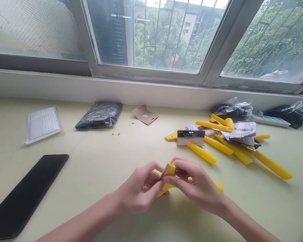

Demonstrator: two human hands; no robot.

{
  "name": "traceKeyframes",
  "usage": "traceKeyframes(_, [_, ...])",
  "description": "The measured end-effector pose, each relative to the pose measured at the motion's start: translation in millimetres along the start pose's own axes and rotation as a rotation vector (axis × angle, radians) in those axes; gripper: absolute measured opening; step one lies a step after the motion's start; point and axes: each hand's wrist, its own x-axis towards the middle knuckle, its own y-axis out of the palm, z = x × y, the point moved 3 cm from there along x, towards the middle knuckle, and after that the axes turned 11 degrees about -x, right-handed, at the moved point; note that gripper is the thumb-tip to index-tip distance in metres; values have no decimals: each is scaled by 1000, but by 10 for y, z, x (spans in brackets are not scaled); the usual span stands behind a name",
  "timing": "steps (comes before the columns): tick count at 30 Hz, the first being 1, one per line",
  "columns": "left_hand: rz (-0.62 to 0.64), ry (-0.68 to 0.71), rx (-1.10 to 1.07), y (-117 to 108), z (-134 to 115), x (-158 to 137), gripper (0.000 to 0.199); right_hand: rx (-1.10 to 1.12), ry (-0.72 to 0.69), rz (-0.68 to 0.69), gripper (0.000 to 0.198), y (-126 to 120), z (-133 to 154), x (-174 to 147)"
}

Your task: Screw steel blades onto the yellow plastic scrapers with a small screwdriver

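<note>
Near the front middle of the table, both hands hold a yellow scraper (170, 170) with a thin grey metal strip along the edge of its head. My left hand (141, 188) is closed, its thumb and fingers pinching the head from the left. My right hand (195, 179) grips the head from the right, thumb on the near face. Part of the handle is hidden behind the right hand, and its rounded yellow end shows beyond it. Further back on the right lies a pile of similar yellow scrapers (218, 145), mixed with a black-and-white printed card (190, 137).
A black slab (27, 195) lies front left. Behind it are a clear-wrapped pale packet (43, 123) and a black bagged packet (99, 115). Small metal bits (119, 133) lie near a brown card (144, 115). Dark plastic bags (233, 109) sit against the windowsill at right.
</note>
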Motion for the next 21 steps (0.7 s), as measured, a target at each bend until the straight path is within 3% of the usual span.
traceKeyframes(4, [-64,-64,-196,-26,70,33,31,-40,43,-24,26,47,-51,60])
traceKeyframes(8, [-139,-163,-384,-92,136,83,44,-136,-21,-306,29,-147,16,308])
traceKeyframes(11, [-144,-227,-495,-142,136,119,51,-262,-144,-473,21,-265,216,735])
traceKeyframes(13, [-142,-249,-538,-166,123,130,51,-351,-206,-340,17,-149,343,1121])
traceKeyframes(16, [-158,-275,-573,-178,132,132,53,-475,-198,-15,6,255,403,1674])
traceKeyframes(18, [-186,-303,-595,-177,172,132,56,-513,-200,136,11,541,380,1948])
traceKeyframes(21, [-221,-330,-624,-176,248,143,61,-500,-241,182,17,811,349,2191])
